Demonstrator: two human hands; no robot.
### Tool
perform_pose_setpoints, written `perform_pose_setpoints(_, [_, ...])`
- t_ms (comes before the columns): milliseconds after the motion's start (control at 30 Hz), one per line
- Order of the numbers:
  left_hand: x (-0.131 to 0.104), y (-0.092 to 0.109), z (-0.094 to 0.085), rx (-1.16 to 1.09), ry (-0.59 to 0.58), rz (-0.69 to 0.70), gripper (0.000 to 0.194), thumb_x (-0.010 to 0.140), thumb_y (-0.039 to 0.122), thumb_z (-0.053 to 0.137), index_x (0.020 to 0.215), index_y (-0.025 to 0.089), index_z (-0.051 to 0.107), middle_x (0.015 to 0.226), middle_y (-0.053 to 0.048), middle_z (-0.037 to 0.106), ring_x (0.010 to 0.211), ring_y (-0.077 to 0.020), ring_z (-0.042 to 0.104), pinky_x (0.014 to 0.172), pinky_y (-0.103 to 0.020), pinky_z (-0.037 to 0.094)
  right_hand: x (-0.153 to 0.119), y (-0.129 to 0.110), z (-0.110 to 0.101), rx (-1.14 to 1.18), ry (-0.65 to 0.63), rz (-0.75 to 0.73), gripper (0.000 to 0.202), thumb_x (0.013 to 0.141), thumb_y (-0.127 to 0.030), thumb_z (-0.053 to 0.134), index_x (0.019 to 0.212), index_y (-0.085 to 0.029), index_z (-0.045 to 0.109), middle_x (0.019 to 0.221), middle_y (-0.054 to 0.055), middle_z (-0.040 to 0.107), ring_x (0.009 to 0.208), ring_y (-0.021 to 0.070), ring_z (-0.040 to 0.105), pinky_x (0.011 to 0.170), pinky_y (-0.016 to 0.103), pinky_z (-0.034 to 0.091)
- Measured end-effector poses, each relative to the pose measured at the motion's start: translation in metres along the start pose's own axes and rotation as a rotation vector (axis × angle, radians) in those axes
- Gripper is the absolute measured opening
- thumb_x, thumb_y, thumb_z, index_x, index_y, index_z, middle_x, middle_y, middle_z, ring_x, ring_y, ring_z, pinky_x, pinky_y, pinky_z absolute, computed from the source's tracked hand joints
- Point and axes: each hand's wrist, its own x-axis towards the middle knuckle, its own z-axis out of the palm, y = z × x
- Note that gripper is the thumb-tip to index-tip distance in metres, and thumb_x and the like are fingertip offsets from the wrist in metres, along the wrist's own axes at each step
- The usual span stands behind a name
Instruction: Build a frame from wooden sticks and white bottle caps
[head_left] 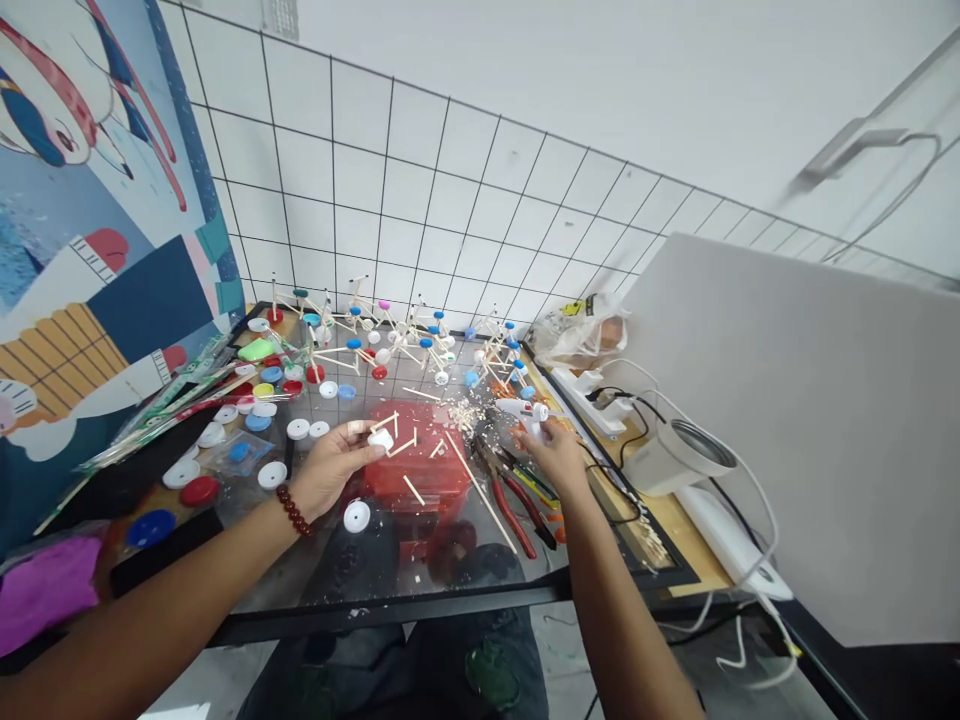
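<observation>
My left hand (334, 468), with a beaded bracelet on its wrist, pinches a small white cap (382, 439) that has thin wooden sticks joined to it. On the right, my right hand (559, 460) is wrapped round a white glue gun (521, 409), its tip hidden from me. Several short wooden sticks (414, 490) lie on the glass tabletop between my hands, beside one long stick (484, 495). A white bottle cap (357, 516) rests just below my left hand. Near my right hand are pliers (514, 515) with red handles and a heap of wood bits (466, 415).
Several stick-and-cap models (409, 335) stand along the back by a wire grid (360, 150). Loose caps (201, 490) and a purple packet (52, 590) lie left. A power strip (589, 400), cables, a white cylinder (679, 457) and a large white panel (795, 420) occupy the right.
</observation>
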Motion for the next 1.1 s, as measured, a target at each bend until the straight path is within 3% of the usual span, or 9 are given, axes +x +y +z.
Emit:
perform_pose_setpoints(133, [0.003, 0.001, -0.003, -0.029, 0.004, 0.022, 0.042, 0.056, 0.018, 0.090, 0.093, 0.013, 0.071, 0.087, -0.003, 0.073, 0.078, -0.0120, 0.066, 0.077, -0.023, 0.050, 0.010, -0.003, 0.006, -0.037, -0.088, 0.035, 0.033, 0.073, -0.048, 0.065, 0.076, -0.016, 0.068, 0.064, 0.007, 0.063, 0.067, 0.0237, 0.058, 0.063, 0.032, 0.039])
perform_pose_setpoints(233, [0.007, 0.005, -0.007, -0.054, 0.027, 0.060, 0.042, 0.055, 0.018, 0.090, 0.091, 0.013, 0.071, 0.087, -0.003, 0.074, 0.078, -0.0129, 0.066, 0.077, -0.024, 0.050, 0.012, -0.018, -0.002, 0.009, -0.038, -0.003, 0.038, 0.078, -0.048, 0.059, 0.091, -0.014, 0.070, 0.075, 0.010, 0.068, 0.071, 0.0245, 0.061, 0.066, 0.033, 0.041])
perform_pose_setpoints(300, [0.010, 0.009, -0.010, -0.071, 0.061, 0.090, 0.044, 0.054, 0.018, 0.090, 0.094, 0.015, 0.072, 0.089, -0.003, 0.075, 0.081, -0.0136, 0.067, 0.078, -0.024, 0.050, 0.008, -0.035, -0.008, 0.183, 0.021, -0.039, 0.048, 0.080, -0.049, 0.057, 0.110, -0.013, 0.067, 0.091, 0.012, 0.071, 0.080, 0.0250, 0.062, 0.072, 0.034, 0.044])
perform_pose_setpoints(367, [0.013, 0.012, -0.014, -0.085, 0.100, 0.110, 0.047, 0.053, 0.018, 0.090, 0.096, 0.015, 0.072, 0.090, -0.003, 0.075, 0.083, -0.0139, 0.067, 0.080, -0.024, 0.050, -0.003, -0.058, -0.009, 0.502, 0.024, -0.096, 0.053, 0.081, -0.050, 0.058, 0.119, -0.014, 0.062, 0.105, 0.012, 0.070, 0.087, 0.0248, 0.062, 0.077, 0.035, 0.046])
perform_pose_setpoints(433, [0.015, 0.013, -0.017, -0.094, 0.122, 0.114, 0.043, 0.052, 0.019, 0.091, 0.091, 0.014, 0.073, 0.088, -0.003, 0.074, 0.083, -0.0136, 0.067, 0.081, -0.024, 0.050, -0.020, -0.082, -0.003, 0.726, -0.106, -0.124, 0.045, 0.082, -0.048, 0.060, 0.112, -0.015, 0.064, 0.105, 0.011, 0.070, 0.086, 0.0235, 0.062, 0.077, 0.034, 0.047])
perform_pose_setpoints(533, [0.017, 0.013, -0.022, -0.102, 0.125, 0.101, 0.036, 0.053, 0.021, 0.091, 0.083, 0.012, 0.073, 0.084, -0.003, 0.073, 0.080, -0.0129, 0.066, 0.080, -0.024, 0.050, -0.050, -0.111, 0.018, 0.873, -0.249, -0.146, 0.036, 0.083, -0.047, 0.062, 0.102, -0.017, 0.064, 0.098, 0.009, 0.070, 0.083, 0.0218, 0.061, 0.076, 0.033, 0.047])
perform_pose_setpoints(700, [0.018, 0.010, -0.026, -0.110, 0.128, 0.095, 0.033, 0.057, 0.024, 0.089, 0.083, 0.013, 0.072, 0.084, -0.003, 0.072, 0.081, -0.0144, 0.065, 0.078, -0.027, 0.052, -0.082, -0.117, 0.047, 0.775, -0.253, -0.261, 0.038, 0.091, -0.054, 0.051, 0.096, -0.019, 0.064, 0.098, 0.008, 0.067, 0.093, 0.0235, 0.059, 0.085, 0.036, 0.046])
perform_pose_setpoints(933, [0.019, 0.008, -0.024, -0.045, 0.085, 0.125, 0.030, 0.055, 0.023, 0.089, 0.078, 0.014, 0.072, 0.075, 0.000, 0.067, 0.067, -0.0093, 0.057, 0.066, -0.022, 0.046, -0.095, -0.117, 0.043, 0.658, -0.345, -0.464, 0.034, 0.097, -0.047, 0.043, 0.107, -0.021, 0.064, 0.095, 0.007, 0.068, 0.088, 0.0236, 0.062, 0.084, 0.035, 0.047])
perform_pose_setpoints(1100, [0.017, 0.010, -0.021, -0.048, 0.095, 0.119, 0.032, 0.053, 0.024, 0.090, 0.077, 0.014, 0.071, 0.075, 0.001, 0.066, 0.067, -0.0091, 0.056, 0.065, -0.021, 0.044, -0.097, -0.117, 0.044, 0.611, -0.317, -0.503, 0.035, 0.098, -0.045, 0.043, 0.111, -0.020, 0.064, 0.099, 0.009, 0.070, 0.092, 0.0259, 0.064, 0.085, 0.037, 0.047])
